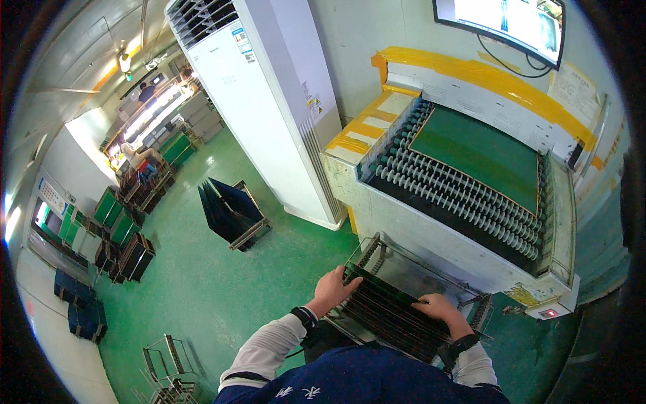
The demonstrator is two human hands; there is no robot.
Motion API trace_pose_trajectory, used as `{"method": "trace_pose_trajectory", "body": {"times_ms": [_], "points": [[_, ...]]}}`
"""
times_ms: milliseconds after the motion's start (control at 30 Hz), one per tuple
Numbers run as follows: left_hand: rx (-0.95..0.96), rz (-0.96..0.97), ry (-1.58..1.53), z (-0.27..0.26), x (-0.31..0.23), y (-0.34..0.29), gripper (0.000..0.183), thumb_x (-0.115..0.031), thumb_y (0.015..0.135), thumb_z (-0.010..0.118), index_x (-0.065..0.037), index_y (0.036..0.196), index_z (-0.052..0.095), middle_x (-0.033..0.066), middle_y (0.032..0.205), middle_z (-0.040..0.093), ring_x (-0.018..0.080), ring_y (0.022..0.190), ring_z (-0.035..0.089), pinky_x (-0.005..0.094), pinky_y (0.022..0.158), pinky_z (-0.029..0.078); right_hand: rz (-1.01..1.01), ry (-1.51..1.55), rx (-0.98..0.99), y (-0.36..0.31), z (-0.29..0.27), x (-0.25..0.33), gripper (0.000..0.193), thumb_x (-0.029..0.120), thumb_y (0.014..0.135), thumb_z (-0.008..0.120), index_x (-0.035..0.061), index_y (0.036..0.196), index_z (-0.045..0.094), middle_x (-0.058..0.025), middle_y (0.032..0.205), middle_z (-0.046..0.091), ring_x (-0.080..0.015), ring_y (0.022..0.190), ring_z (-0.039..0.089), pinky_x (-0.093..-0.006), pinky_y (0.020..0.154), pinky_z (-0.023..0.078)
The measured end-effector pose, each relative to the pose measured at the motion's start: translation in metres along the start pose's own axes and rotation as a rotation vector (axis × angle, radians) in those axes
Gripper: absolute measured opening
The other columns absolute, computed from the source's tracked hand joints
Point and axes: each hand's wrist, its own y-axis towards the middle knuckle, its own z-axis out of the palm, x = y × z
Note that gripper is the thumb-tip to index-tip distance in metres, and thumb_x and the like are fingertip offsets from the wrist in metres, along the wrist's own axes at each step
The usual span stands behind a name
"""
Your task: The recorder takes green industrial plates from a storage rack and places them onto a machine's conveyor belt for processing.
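My left hand (333,291) is closed on the left end of a dark green circuit board panel (385,284), its thumb over the near side. At the panel's right end, my right hand (440,312) grips it with curled fingers. The panel stands on edge at the far side of a row of similar dark panels (393,320). This row sits in a metal rack (372,254) in front of my body. The lower part of the held panel is hidden, so I cannot tell how deep it sits. Dark bands circle both wrists.
Beyond the rack stands a roller conveyor machine (457,209) with a large green panel (481,155) lying on its rollers. A tall white air conditioner (266,101) is left of it. Another rack of panels (232,212) and an unfilled wire rack (168,374) stand on the green floor.
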Motion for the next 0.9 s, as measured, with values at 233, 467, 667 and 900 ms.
{"method": "trace_pose_trajectory", "body": {"times_ms": [233, 467, 667, 900], "points": [[-0.043, 0.032, 0.012, 0.003, 0.002, 0.0, 0.069, -0.063, 0.092, 0.063, 0.001, 0.118, 0.057, 0.0283, 0.099, 0.07, 0.0459, 0.096, 0.068, 0.0525, 0.082, 0.054, 0.029, 0.035, 0.02, -0.002, -0.004, 0.006, 0.058, 0.058, 0.092, 0.067, 0.0055, 0.116, 0.074, -0.0187, 0.103, 0.075, -0.037, 0.095, 0.07, -0.0437, 0.083, 0.053], [-0.041, 0.037, 0.021, 0.004, 0.002, 0.001, 0.07, -0.063, 0.092, 0.063, 0.002, 0.118, 0.056, 0.0276, 0.097, 0.07, 0.0455, 0.094, 0.068, 0.0527, 0.082, 0.054, -0.024, 0.017, -0.026, 0.005, 0.005, -0.009, 0.058, 0.058, 0.091, 0.068, 0.0056, 0.114, 0.075, -0.0193, 0.103, 0.075, -0.0374, 0.096, 0.07, -0.0438, 0.083, 0.053], [-0.05, 0.041, 0.023, 0.003, 0.002, -0.001, 0.069, -0.062, 0.093, 0.062, 0.003, 0.116, 0.056, 0.026, 0.095, 0.069, 0.0438, 0.093, 0.068, 0.0518, 0.082, 0.053, -0.015, 0.014, 0.01, 0.002, 0.0, 0.0, 0.059, 0.06, 0.091, 0.066, 0.0059, 0.115, 0.075, -0.0198, 0.107, 0.074, -0.0387, 0.101, 0.069, -0.0443, 0.086, 0.052], [-0.053, 0.042, 0.017, 0.005, 0.002, 0.0, 0.071, -0.063, 0.092, 0.063, 0.002, 0.12, 0.056, 0.0258, 0.097, 0.07, 0.0434, 0.095, 0.068, 0.0513, 0.082, 0.053, -0.009, 0.011, 0.015, 0.003, 0.001, -0.005, 0.061, 0.06, 0.091, 0.066, 0.0059, 0.119, 0.074, -0.0201, 0.113, 0.073, -0.0396, 0.107, 0.068, -0.0452, 0.09, 0.052]]}}
